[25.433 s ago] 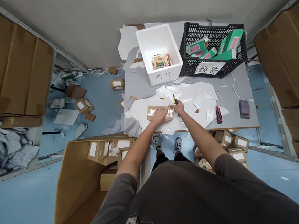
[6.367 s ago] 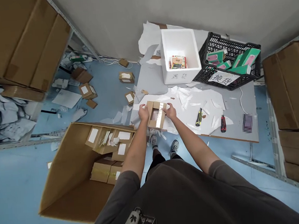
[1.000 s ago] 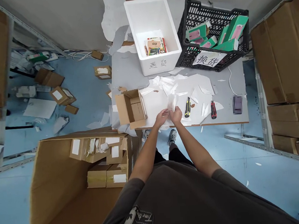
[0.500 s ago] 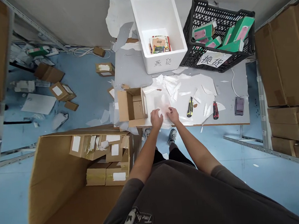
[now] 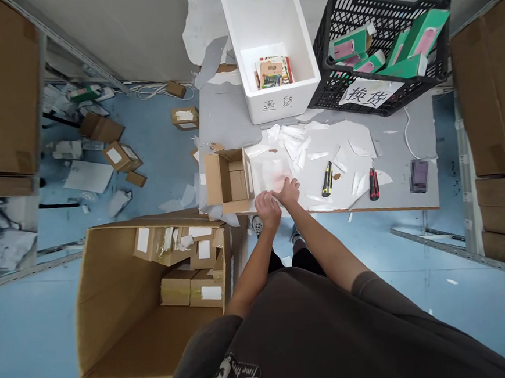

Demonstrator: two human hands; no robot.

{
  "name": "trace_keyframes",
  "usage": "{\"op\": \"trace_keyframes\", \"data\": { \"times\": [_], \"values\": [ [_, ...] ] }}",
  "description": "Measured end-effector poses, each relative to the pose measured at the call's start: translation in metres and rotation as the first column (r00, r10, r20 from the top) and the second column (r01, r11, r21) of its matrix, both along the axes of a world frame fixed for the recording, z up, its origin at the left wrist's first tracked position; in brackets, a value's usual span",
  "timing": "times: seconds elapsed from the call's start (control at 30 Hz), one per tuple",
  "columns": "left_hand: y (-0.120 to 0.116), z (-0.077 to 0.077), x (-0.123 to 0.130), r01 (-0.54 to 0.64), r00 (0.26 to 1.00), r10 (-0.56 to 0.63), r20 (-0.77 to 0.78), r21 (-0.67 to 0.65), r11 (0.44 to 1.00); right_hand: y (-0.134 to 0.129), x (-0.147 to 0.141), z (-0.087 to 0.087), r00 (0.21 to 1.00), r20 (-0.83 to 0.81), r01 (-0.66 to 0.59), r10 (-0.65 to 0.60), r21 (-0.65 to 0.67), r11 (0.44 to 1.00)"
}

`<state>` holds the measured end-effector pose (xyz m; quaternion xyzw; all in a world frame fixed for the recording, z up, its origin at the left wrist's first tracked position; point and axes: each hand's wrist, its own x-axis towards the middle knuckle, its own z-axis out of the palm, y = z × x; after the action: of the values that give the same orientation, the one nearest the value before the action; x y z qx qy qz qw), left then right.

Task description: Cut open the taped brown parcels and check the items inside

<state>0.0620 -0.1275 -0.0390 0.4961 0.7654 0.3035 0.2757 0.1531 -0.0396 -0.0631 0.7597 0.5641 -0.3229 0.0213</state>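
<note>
A translucent plastic packet with a pinkish tint lies flat on the table beside the small open carton. My left hand has its fingers curled over the packet's near edge, closed on it. Against the near right corner rests my right hand, its thumb stretched towards the left hand and its fingers apart. What lies inside the packet is too blurred to tell. To the right are a yellow-and-black box cutter and a red-and-black box cutter.
White paper scraps litter the table. Behind stand a white foam box with small packages and a black crate of green boxes. A large carton holding smaller boxes is at my left. Cardboard boxes line the right side.
My hands have come closer together at the packet's near edge, the left slightly lower. My right thumb now stretches left. The whole view has shifted a little; the packet stays on the table.
</note>
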Motion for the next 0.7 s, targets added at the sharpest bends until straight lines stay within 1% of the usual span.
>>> {"op": "trace_keyframes", "data": {
  "times": [0.07,0.1,0.13,0.2,0.23,0.3,0.4,0.43,0.5,0.6,0.63,0.7],
  "values": [
    [-0.005,-0.008,0.002,0.163,0.985,-0.164,0.054,0.018,0.986,-0.001,-0.01,0.001,0.999,0.051,0.004,-0.002,-0.022,1.0],
    [-0.003,-0.013,0.001,0.21,0.974,-0.21,0.084,0.0,0.978,0.0,-0.013,0.002,0.998,0.067,0.005,-0.003,-0.031,1.0],
    [0.002,-0.018,-0.001,0.23,0.968,-0.225,0.11,-0.036,0.972,0.001,-0.014,0.004,0.997,0.076,0.006,-0.003,-0.036,0.999],
    [0.014,-0.027,-0.01,0.206,0.974,-0.188,0.13,-0.148,0.967,0.005,-0.016,0.008,0.997,0.08,0.003,-0.001,-0.03,1.0],
    [0.02,-0.029,-0.015,0.204,0.975,-0.178,0.134,-0.212,0.956,0.008,-0.017,0.01,0.997,0.079,-0.002,0.004,-0.027,1.0],
    [0.028,-0.031,-0.024,0.247,0.967,-0.212,0.138,-0.335,0.909,0.014,-0.02,0.016,0.997,0.069,-0.02,0.023,-0.036,0.999],
    [0.029,-0.027,-0.031,0.338,0.939,-0.326,0.107,-0.464,0.819,0.022,-0.019,0.025,0.999,0.026,-0.028,0.03,-0.072,0.997],
    [0.027,-0.025,-0.031,0.349,0.931,-0.354,0.085,-0.489,0.799,0.024,-0.015,0.027,1.0,0.006,-0.023,0.023,-0.081,0.996],
    [0.024,-0.021,-0.029,0.354,0.92,-0.391,0.041,-0.519,0.778,0.029,0.0,0.032,0.999,-0.049,-0.02,0.016,-0.071,0.997],
    [0.022,-0.018,-0.027,0.372,0.9,-0.437,0.004,-0.53,0.762,0.03,0.038,0.036,0.978,-0.208,-0.017,0.021,0.022,1.0],
    [0.021,-0.017,-0.028,0.38,0.893,-0.451,-0.002,-0.534,0.755,0.029,0.052,0.037,0.963,-0.27,0.014,0.002,0.057,0.998],
    [0.021,-0.016,-0.03,0.392,0.881,-0.474,-0.013,-0.542,0.744,0.024,0.081,0.038,0.918,-0.383,0.15,-0.106,0.089,0.985]
  ]
}}
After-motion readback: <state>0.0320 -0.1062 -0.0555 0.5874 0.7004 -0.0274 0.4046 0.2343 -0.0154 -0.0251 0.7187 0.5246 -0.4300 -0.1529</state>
